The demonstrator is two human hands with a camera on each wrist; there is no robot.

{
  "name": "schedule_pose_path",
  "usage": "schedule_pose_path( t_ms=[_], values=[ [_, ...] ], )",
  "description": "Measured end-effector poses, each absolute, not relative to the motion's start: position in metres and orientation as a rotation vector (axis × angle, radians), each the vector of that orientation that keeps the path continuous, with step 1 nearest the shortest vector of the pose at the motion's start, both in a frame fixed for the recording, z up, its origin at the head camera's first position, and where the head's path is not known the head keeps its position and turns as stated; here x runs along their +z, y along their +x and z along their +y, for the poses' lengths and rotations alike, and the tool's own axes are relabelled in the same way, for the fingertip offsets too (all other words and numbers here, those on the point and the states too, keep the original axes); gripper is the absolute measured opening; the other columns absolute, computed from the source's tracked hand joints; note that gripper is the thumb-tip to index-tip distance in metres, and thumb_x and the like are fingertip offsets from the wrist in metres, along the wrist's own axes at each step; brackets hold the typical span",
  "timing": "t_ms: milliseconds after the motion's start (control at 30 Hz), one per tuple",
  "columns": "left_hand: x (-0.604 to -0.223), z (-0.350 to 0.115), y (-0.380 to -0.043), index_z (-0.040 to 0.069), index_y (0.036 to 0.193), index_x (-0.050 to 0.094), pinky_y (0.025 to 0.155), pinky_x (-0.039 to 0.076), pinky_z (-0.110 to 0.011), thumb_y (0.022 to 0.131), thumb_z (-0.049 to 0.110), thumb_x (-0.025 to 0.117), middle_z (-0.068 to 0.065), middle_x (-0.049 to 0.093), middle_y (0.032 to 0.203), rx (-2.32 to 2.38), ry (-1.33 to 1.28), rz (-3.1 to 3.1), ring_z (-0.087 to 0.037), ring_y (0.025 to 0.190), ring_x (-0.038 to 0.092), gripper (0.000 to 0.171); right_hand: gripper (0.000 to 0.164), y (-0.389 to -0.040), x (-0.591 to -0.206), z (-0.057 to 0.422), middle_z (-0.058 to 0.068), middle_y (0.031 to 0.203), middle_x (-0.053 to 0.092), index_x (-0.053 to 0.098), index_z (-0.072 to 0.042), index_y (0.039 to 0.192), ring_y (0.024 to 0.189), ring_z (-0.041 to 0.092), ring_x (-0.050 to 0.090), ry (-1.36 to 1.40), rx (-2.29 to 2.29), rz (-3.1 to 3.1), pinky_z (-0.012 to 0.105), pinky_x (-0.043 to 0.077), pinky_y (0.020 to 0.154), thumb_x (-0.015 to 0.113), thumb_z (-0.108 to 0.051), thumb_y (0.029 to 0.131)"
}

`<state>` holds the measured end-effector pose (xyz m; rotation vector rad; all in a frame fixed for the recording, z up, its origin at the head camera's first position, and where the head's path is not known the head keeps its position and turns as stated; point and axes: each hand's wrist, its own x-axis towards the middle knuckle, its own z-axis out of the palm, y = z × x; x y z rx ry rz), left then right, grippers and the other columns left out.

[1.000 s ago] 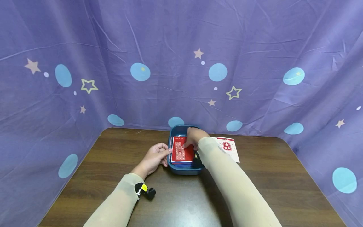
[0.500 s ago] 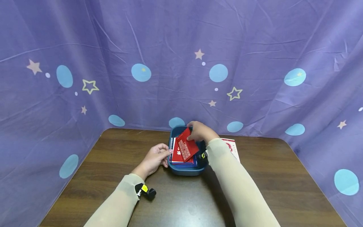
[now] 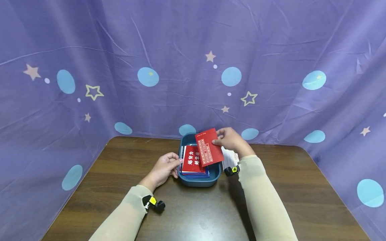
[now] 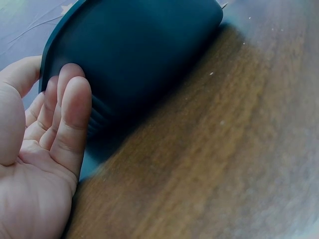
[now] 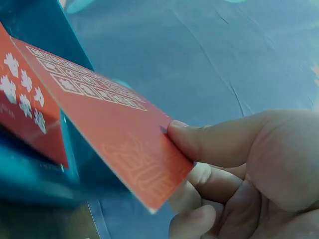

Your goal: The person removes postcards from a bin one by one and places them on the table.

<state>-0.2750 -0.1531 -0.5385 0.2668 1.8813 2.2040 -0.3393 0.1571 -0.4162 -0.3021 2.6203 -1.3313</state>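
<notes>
My right hand (image 3: 232,139) pinches a red card (image 3: 209,147) by its edge, thumb on the printed face. That card, with rows of small boxed symbols, is tilted over the right part of a dark blue-green plastic bin (image 3: 197,182). Under it in the bin lies a stack of cards, topped by another red card (image 3: 190,160) with white characters. My left hand (image 3: 163,167) holds the bin's left side. In the left wrist view the thumb (image 4: 27,74) hooks over the rim while the fingers (image 4: 75,107) lie along the outer wall.
A white printed card (image 3: 230,159) lies on the wooden table (image 3: 187,214) just right of the bin, partly covered by my right hand and wrist. Behind the bin hangs a purple curtain (image 3: 181,40) with stars and dots.
My right hand has lifted the boxed-symbol red card off the stack and moved it rightward, exposing the red card with white characters. My left hand stays at the bin's side.
</notes>
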Motion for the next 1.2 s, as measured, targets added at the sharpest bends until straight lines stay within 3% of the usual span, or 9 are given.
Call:
schedule_pose_path(
  t_ms=[133, 300, 467, 700, 967, 1200],
  values=[
    [-0.54, -0.153, -0.276, 0.004, 0.101, 0.056, 0.043, 0.056, -0.025, 0.103, 0.014, 0.072, -0.003, 0.068, 0.067, 2.201, 0.259, 1.893, -0.014, 0.048, 0.061, 0.019, 0.031, -0.333, -0.422, 0.181, 0.004, 0.086, 0.069, 0.07, 0.002, 0.121, 0.067, 0.012, 0.058, -0.231, -1.414, 2.62, 0.026, 0.049, 0.056, 0.079, -0.014, 0.096],
    [-0.539, -0.153, -0.276, 0.004, 0.101, 0.057, 0.043, 0.056, -0.025, 0.102, 0.014, 0.073, -0.005, 0.069, 0.069, 2.199, 0.246, 1.904, -0.015, 0.048, 0.06, 0.019, 0.031, -0.329, -0.425, 0.208, 0.004, 0.085, 0.069, 0.065, 0.001, 0.122, 0.067, 0.014, 0.061, -0.153, -1.477, 2.579, 0.026, 0.05, 0.054, 0.077, -0.015, 0.098],
    [-0.538, -0.152, -0.275, 0.003, 0.101, 0.056, 0.043, 0.056, -0.025, 0.102, 0.014, 0.073, -0.006, 0.069, 0.07, 2.205, 0.239, 1.895, -0.015, 0.047, 0.06, 0.02, 0.033, -0.329, -0.427, 0.233, 0.003, 0.086, 0.073, 0.064, 0.001, 0.123, 0.071, 0.014, 0.064, -0.126, -1.466, 2.6, 0.028, 0.054, 0.06, 0.077, -0.017, 0.099],
    [-0.536, -0.153, -0.274, 0.003, 0.101, 0.055, 0.043, 0.057, -0.024, 0.103, 0.013, 0.071, -0.004, 0.07, 0.069, 2.198, 0.263, 1.897, -0.013, 0.047, 0.061, 0.019, 0.03, -0.328, -0.437, 0.262, 0.007, 0.086, 0.075, 0.063, 0.005, 0.121, 0.075, 0.016, 0.071, -0.045, -1.463, 2.584, 0.041, 0.062, 0.078, 0.073, -0.013, 0.1],
    [-0.538, -0.154, -0.274, 0.004, 0.1, 0.055, 0.043, 0.057, -0.024, 0.104, 0.01, 0.069, -0.001, 0.069, 0.066, 2.198, 0.277, 1.899, -0.013, 0.047, 0.061, 0.016, 0.024, -0.335, -0.469, 0.282, 0.004, 0.085, 0.071, 0.062, 0.004, 0.114, 0.073, 0.016, 0.07, 0.064, -1.519, 2.408, 0.033, 0.062, 0.067, 0.075, -0.009, 0.099],
    [-0.539, -0.153, -0.276, 0.005, 0.1, 0.055, 0.043, 0.057, -0.024, 0.104, 0.011, 0.07, -0.001, 0.068, 0.066, 2.209, 0.284, 1.879, -0.013, 0.047, 0.061, 0.016, 0.024, -0.338, -0.48, 0.29, 0.006, 0.088, 0.072, 0.063, -0.001, 0.109, 0.077, 0.017, 0.07, 0.102, -1.407, 2.459, 0.036, 0.064, 0.07, 0.077, -0.017, 0.099]
  ],
)
